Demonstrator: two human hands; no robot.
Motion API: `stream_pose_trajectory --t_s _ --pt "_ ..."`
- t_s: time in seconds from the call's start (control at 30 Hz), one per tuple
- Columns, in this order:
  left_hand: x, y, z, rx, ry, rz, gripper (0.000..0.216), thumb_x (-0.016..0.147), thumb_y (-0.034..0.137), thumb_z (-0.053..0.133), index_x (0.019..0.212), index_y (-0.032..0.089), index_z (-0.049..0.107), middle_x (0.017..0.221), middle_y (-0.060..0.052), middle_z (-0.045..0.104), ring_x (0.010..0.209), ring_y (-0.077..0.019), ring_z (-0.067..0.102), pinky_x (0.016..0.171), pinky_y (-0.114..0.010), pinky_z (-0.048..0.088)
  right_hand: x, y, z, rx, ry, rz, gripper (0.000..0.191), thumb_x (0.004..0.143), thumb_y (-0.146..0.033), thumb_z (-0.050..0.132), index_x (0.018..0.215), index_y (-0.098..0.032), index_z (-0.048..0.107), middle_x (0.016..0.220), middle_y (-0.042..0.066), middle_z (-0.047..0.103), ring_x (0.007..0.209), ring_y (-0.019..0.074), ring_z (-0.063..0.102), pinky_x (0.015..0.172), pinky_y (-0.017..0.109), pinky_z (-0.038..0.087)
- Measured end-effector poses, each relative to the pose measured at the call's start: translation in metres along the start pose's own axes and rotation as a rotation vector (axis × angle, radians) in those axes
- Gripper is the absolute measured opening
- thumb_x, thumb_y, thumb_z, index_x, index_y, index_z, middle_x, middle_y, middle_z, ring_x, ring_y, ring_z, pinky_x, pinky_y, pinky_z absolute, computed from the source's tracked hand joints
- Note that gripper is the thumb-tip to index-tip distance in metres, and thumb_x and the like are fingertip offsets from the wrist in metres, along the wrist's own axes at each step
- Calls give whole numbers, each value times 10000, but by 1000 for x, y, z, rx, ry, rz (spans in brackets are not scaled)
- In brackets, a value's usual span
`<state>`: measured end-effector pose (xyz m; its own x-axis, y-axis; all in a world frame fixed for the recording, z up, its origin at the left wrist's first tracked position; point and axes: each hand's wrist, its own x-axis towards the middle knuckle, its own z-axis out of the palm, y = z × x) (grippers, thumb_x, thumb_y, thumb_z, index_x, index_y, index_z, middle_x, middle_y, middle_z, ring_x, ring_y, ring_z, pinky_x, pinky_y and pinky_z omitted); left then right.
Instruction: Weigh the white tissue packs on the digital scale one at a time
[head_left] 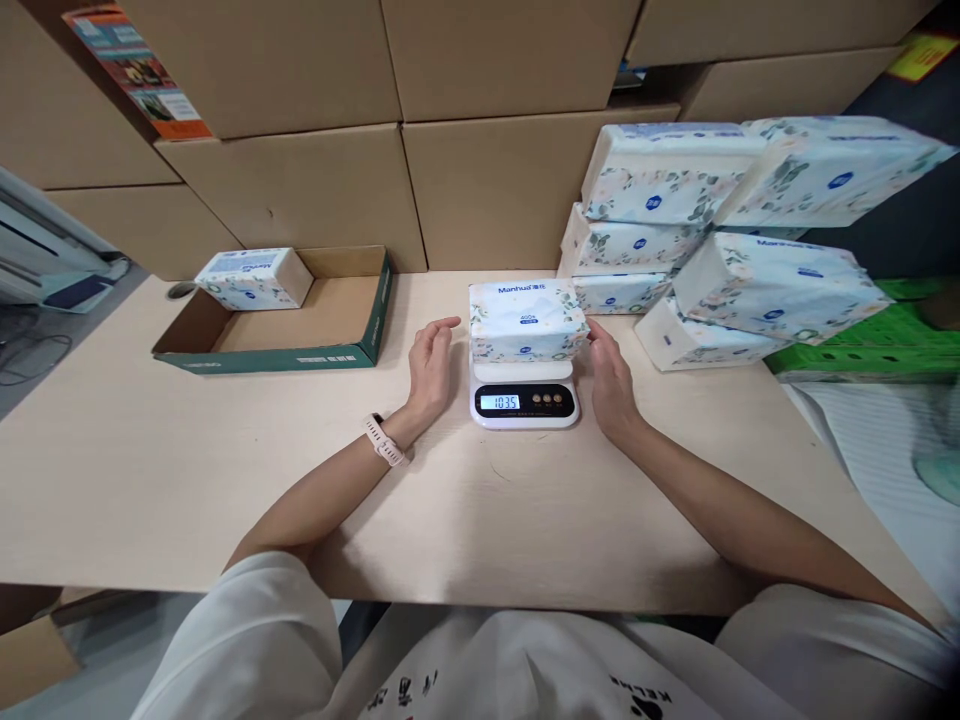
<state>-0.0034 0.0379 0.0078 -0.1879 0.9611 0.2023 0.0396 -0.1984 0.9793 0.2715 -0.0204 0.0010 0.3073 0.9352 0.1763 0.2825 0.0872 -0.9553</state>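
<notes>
Pale laminate table point(150, 470), contents as follows. Left hand point(431, 365): forearm laid on the top, palm turned inward, fingers loosely spread, holding nothing, a small gap from the pack; pink-strapped watch point(384, 440) at the wrist. Right hand point(611, 385): mirrored pose, spread and empty, fingertips at the pack's edge, contact not certain. Between the two hands: tissue pack point(527, 320), lying flat on a white scale point(525, 400); wrapper white with a leaf print and blue lettering; scale display lit, digits 1035. Beyond and outward of the left hand: shallow cardboard tray point(300, 357), green outside; a second pack point(253, 277) in its far outer corner. Beyond and outward of the right hand: stack of packs point(712, 240), same wrapper, several tilted.
</notes>
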Motion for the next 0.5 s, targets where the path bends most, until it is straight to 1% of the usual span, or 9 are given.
stream_pose_trajectory --t_s 0.07,0.1,0.17,0.27,0.33,0.4,0.43,0.47,0.5 --pt "-4 -5 -2 104 -94 138 482 1146 646 625 1276 276 906 1482 -138 826 1520 -357 688 1385 -575 495 3 0 0 -25 -43 -8 1056 928 -1090 481 1642 -354 734 1817 114 651 1802 437 470 1533 744 307" --pt "-5 -8 -2 133 -132 165 584 1150 730 585 1342 278 902 1539 -145 809 1576 -374 663 1402 -597 484 4 0 0 -37 -67 -13 1065 918 -1102 475 1641 -364 736 1830 107 638 1811 445 450 1536 760 282" --pt "-8 -10 -2 161 -186 181 728 1136 846 540 1422 280 897 1610 -146 786 1641 -397 628 1434 -628 457 3 -2 1 -43 -110 -23 1061 922 -1101 475 1650 -373 730 1846 101 620 1818 451 431 1535 780 258" --pt "-13 -4 0 152 -260 197 821 1109 920 559 1524 283 871 1688 -141 757 1685 -412 607 1475 -645 422 -3 -11 4 5 -133 -61 1030 957 -1054 510 1705 -366 675 1837 112 622 1820 432 431 1532 772 281" --pt "-16 8 4 128 -325 215 843 1116 924 571 1633 300 805 1777 -118 695 1730 -411 578 1490 -641 423 -7 -18 4 46 -103 -114 1010 980 -1004 547 1746 -349 628 1803 134 645 1802 423 471 1522 751 327" --pt "-19 26 15 97 -395 274 835 1142 903 567 1740 340 711 1871 -66 599 1794 -394 515 1520 -615 401 -6 -25 -2 69 10 -191 993 998 -943 587 1767 -315 601 1757 167 669 1774 427 519 1505 713 385" --pt "-20 36 24 79 -435 323 827 1157 890 560 1782 359 663 1907 -36 549 1822 -384 477 1538 -601 380 -1 -28 -9 75 110 -239 987 1012 -914 586 1779 -292 585 1753 182 661 1772 432 526 1503 691 399" --pt "-21 47 36 59 -483 381 825 1170 883 548 1816 374 619 1934 -7 502 1846 -373 437 1552 -588 363 6 -29 -18 72 231 -290 986 1031 -892 558 1797 -271 558 1773 194 631 1786 437 510 1512 672 388" --pt "-21 58 51 35 -536 439 837 1177 884 532 1844 381 577 1957 19 454 1868 -363 392 1559 -576 357 15 -29 -31 46 328 -330 998 1056 -887 489 1832 -259 498 1827 196 562 1830 436 448 1532 656 351"
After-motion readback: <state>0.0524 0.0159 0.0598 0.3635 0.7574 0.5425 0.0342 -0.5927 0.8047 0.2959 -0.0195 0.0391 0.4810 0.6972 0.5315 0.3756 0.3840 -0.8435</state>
